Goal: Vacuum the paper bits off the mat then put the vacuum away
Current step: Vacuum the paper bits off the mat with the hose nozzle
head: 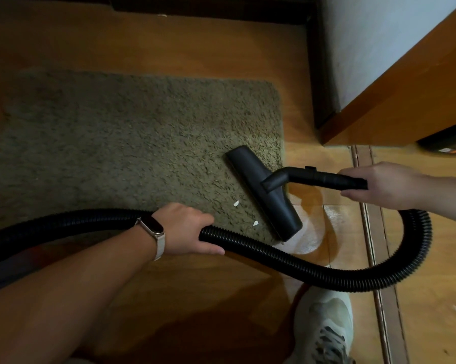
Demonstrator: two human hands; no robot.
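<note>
A shaggy olive-green mat (132, 143) lies on the wooden floor. Two small white paper bits (236, 203) (255, 223) rest near its front right corner. The black vacuum floor head (266, 190) sits on the mat's right edge, just right of the bits. My right hand (379, 185) grips the black wand (324, 177) joined to the head. My left hand (187, 228), with a watch on its wrist, grips the black ribbed hose (313, 269), which loops from the left edge around to the wand.
A wooden door or cabinet panel (405, 95) and a dark frame (318, 74) stand at the right. A floor threshold strip (374, 232) runs down the right side. My white sneaker (324, 329) is at the bottom. A dark object (445, 143) sits at the far right.
</note>
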